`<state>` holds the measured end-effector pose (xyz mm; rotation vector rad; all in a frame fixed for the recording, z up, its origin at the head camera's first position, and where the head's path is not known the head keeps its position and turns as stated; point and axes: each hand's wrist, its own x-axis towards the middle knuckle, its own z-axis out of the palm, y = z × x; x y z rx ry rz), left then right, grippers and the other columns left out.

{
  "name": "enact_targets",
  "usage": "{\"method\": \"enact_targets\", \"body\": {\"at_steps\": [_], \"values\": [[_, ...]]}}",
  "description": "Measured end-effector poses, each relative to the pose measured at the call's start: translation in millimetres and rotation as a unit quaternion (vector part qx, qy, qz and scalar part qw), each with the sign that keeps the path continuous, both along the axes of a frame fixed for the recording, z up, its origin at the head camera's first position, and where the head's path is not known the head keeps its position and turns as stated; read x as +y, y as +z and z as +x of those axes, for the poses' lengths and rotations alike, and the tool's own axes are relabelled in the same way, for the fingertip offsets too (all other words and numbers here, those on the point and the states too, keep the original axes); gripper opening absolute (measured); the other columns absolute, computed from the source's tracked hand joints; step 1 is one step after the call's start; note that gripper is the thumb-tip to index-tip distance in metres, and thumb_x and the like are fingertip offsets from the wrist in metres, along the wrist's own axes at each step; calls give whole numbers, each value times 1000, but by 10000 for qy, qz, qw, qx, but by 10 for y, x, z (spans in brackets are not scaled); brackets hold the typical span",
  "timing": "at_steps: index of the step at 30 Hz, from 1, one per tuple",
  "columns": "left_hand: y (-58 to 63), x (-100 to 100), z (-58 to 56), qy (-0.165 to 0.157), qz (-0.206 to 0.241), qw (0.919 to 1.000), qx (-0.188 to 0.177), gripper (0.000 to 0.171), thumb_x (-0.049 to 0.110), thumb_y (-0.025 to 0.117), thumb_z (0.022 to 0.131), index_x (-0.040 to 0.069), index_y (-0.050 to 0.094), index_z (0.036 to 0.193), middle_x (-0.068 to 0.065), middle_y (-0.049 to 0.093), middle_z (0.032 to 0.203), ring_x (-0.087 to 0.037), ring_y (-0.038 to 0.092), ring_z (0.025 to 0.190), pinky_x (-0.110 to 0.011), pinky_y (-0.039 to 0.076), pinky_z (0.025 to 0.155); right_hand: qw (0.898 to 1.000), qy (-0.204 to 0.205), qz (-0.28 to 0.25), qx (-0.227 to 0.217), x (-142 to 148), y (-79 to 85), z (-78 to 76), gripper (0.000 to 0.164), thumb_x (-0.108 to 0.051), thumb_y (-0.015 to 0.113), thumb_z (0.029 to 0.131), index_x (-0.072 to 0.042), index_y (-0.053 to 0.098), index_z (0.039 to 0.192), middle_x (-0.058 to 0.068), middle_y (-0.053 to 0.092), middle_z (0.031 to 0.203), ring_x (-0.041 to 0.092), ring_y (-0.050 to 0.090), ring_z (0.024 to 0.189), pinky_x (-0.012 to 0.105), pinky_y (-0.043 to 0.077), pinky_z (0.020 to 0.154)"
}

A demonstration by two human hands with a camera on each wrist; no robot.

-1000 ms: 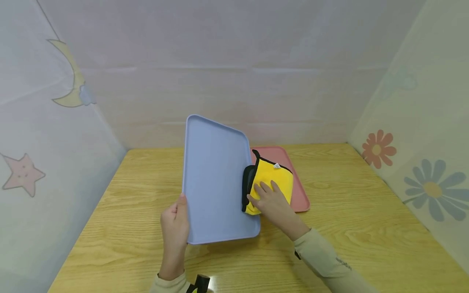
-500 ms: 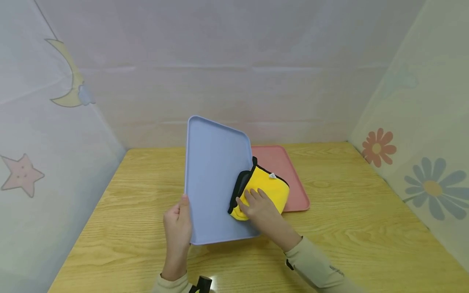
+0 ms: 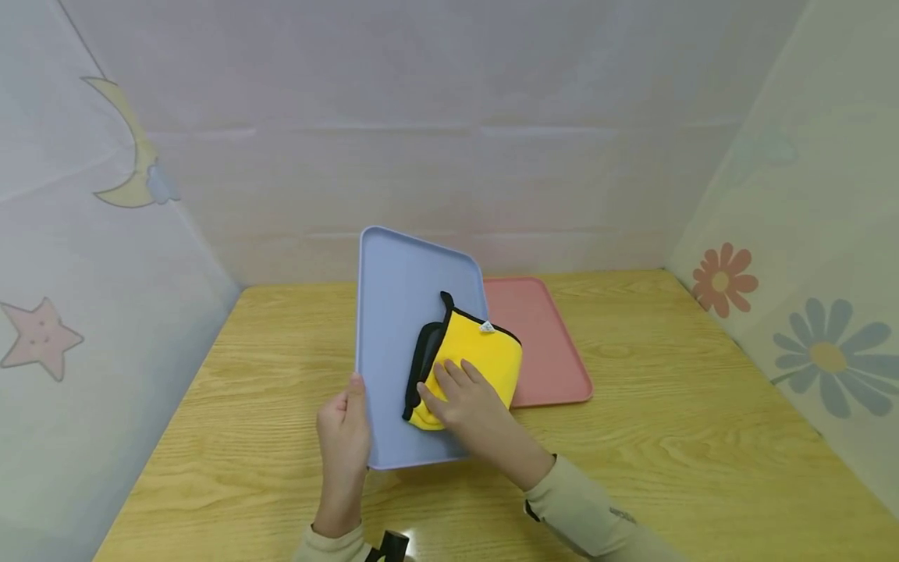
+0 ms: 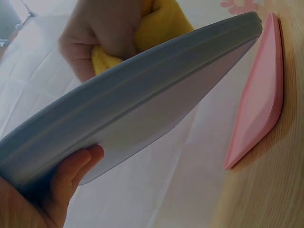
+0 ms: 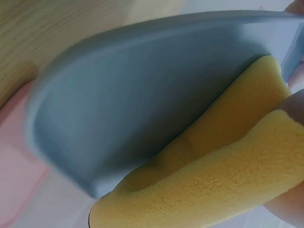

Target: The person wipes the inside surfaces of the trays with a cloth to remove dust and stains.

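Note:
A light blue rectangular tray [image 3: 407, 273] is held tilted up above the table, its inner face turned toward the head camera. My left hand [image 3: 344, 433] grips its left edge, thumb at the rim; in the left wrist view the fingers [image 4: 71, 175] curl onto the tray's underside. My right hand [image 3: 477, 417] holds a folded yellow cleaning cloth [image 3: 488, 355] with black edging and a small white tag against the tray's lower inner face. Plush yellow folds bulge around that hand in the right wrist view, and part of its grip is hidden there.
A pink tray [image 3: 537, 343] lies flat on the wooden table [image 3: 674, 437], behind and right of the blue one, which partly covers it. Pale fabric walls [image 3: 449, 156] with printed moon, star and flowers enclose the table's back and sides.
My right hand has moved left with the yellow cloth, from the blue tray's right edge to its lower middle. The left hand and tray have barely shifted.

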<state>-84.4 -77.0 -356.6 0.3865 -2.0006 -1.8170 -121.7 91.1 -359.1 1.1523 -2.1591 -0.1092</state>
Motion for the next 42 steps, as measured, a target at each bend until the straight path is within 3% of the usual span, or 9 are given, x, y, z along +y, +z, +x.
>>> {"method": "enact_targets", "body": {"at_steps": [3, 8, 13, 21, 27, 34, 42], "values": [[1, 5, 3, -32, -61, 10000, 46, 52, 23, 44, 98, -5, 49, 55, -7, 49, 49, -7, 46, 40, -24, 38, 36, 10000, 11, 53, 26, -57, 37, 30, 36, 0, 73, 73, -14, 69, 106, 14, 63, 104, 28, 59, 99, 39, 49, 83], [-9, 18, 7, -112, -192, 9997, 56, 51, 23, 43, 98, 7, 34, 51, 4, 30, 46, -5, 28, 38, -20, 23, 35, 9998, 109, 100, 118, -169, 94, 88, 37, -2, 72, 75, -15, 68, 109, 15, 62, 107, 29, 59, 102, 39, 48, 85], [-22, 35, 1, -126, -211, 9997, 22, 51, 20, 45, 98, 9, 29, 50, 4, 26, 47, -6, 22, 40, -19, 18, 39, 9995, 206, 202, 128, -258, 131, 119, 39, -4, 69, 78, -16, 64, 115, 16, 59, 116, 29, 55, 108, 40, 46, 89], [-1, 46, 16, -282, 40, 9994, -215, 51, 22, 44, 98, 7, 32, 51, 2, 27, 49, -8, 24, 41, -20, 20, 40, 9988, 256, 414, 66, -248, 219, 108, 42, -4, 67, 81, -23, 63, 118, 8, 57, 123, 26, 50, 117, 42, 42, 94], [-18, 59, 20, -416, 180, 9988, -199, 50, 23, 43, 98, 6, 35, 52, 2, 29, 49, -7, 26, 40, -19, 22, 39, 9972, 285, 640, -245, -181, 263, 96, 42, -5, 68, 81, -26, 64, 117, 4, 55, 126, 23, 48, 119, 43, 39, 97], [-27, 57, 0, -310, 335, 9989, -118, 50, 22, 45, 98, 1, 43, 52, 3, 35, 48, -6, 33, 41, -19, 28, 38, 9953, 307, 827, -393, -94, 272, 73, 46, -7, 70, 79, -29, 62, 119, 2, 51, 131, 22, 44, 124, 45, 37, 98], [-10, 39, 4, -287, 705, 9968, -242, 46, 22, 44, 98, -13, 59, 72, 0, 50, 52, -8, 49, 43, -22, 42, 40, 9913, 225, 1035, -779, 42, 275, 65, 51, -6, 70, 79, -30, 60, 122, 1, 46, 136, 22, 38, 128, 48, 34, 100]]}}
